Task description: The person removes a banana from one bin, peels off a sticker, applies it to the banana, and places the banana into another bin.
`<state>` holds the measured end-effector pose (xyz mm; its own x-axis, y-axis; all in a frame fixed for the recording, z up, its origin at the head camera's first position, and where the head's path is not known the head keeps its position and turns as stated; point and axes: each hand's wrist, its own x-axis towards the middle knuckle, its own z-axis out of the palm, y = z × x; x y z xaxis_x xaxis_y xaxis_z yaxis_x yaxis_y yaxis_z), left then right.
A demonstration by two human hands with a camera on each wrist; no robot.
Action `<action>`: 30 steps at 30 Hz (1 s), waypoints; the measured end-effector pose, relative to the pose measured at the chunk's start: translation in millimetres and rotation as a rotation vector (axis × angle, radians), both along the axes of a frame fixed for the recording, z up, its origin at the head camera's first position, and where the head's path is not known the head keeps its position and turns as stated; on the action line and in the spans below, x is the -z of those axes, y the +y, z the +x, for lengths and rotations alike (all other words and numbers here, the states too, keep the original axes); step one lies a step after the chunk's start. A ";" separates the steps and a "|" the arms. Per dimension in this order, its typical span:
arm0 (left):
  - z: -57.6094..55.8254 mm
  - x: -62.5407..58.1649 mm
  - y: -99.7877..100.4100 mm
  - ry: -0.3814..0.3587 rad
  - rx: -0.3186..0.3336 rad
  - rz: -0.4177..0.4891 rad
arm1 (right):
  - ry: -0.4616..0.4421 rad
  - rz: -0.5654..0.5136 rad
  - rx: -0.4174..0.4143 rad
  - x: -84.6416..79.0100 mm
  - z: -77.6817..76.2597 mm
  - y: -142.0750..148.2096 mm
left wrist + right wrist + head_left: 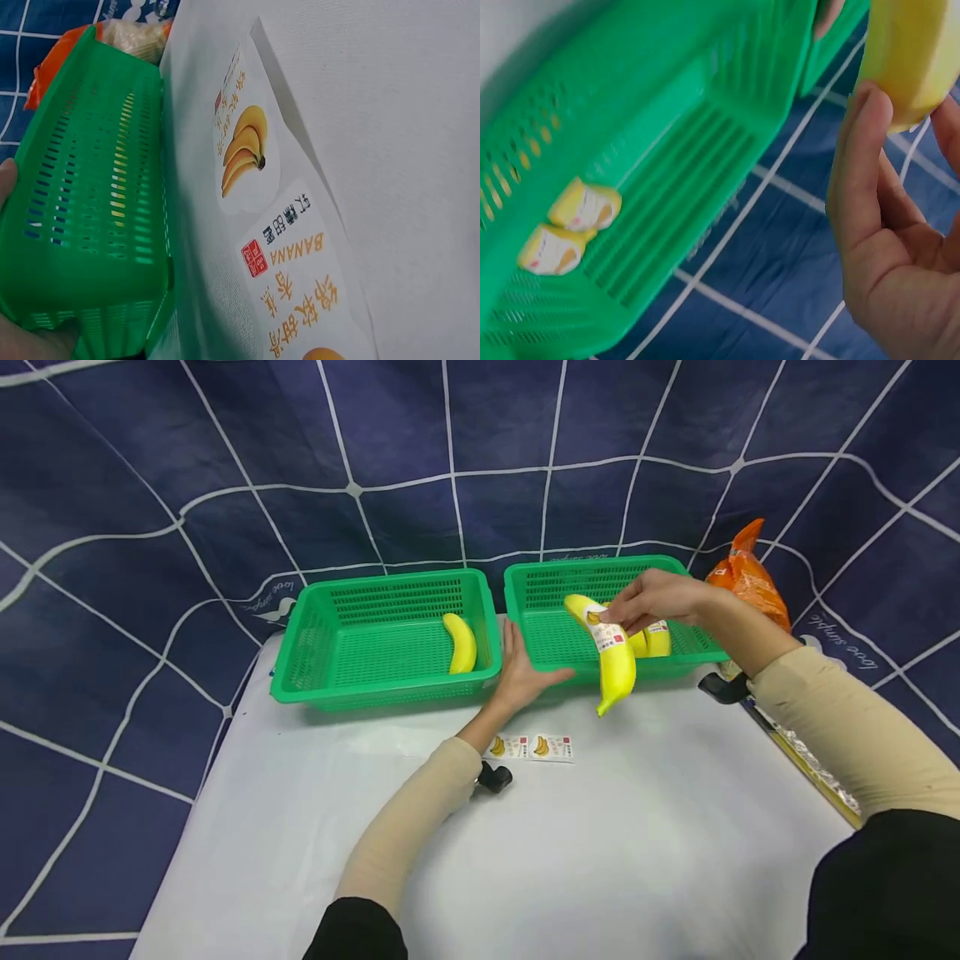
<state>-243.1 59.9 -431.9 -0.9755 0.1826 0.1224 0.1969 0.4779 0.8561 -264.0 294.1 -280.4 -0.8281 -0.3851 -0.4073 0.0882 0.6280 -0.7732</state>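
Observation:
My right hand pinches a yellow banana near its upper half, over the front of the right green basket. A white label with a banana picture lies across that banana. Inside this basket rest two labelled bananas, side by side at its right end. My left hand is at the basket's left front corner, fingers straight along its side and thumb stretched across the front. Just below that hand, two printed banana labels lie on the white table.
A second green basket stands to the left, holding one banana with no label showing. Behind the right basket's far end is an orange bag. Dark blue grid-patterned cloth hangs behind the table.

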 end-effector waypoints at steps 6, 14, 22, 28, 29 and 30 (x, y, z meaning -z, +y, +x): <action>0.9 -0.7 2.5 -0.005 -0.024 -0.003 | -0.038 -0.015 0.038 -6.4 -48.4 8.9; 3.3 -0.8 4.0 -0.009 -0.042 -0.002 | -0.066 0.081 -0.017 10.4 -104.7 20.1; 4.1 0.7 3.9 -0.014 -0.041 -0.026 | -0.136 0.118 -0.045 44.4 -137.8 29.5; 1.9 3.2 3.4 -0.003 -0.047 -0.024 | -0.152 0.139 -0.060 68.4 -144.7 32.1; 1.2 3.9 3.0 -0.003 -0.044 -0.025 | -0.161 0.149 -0.065 71.2 -145.1 31.8; 0.7 4.8 2.6 -0.001 -0.042 -0.029 | -0.170 0.162 -0.065 74.3 -145.5 31.5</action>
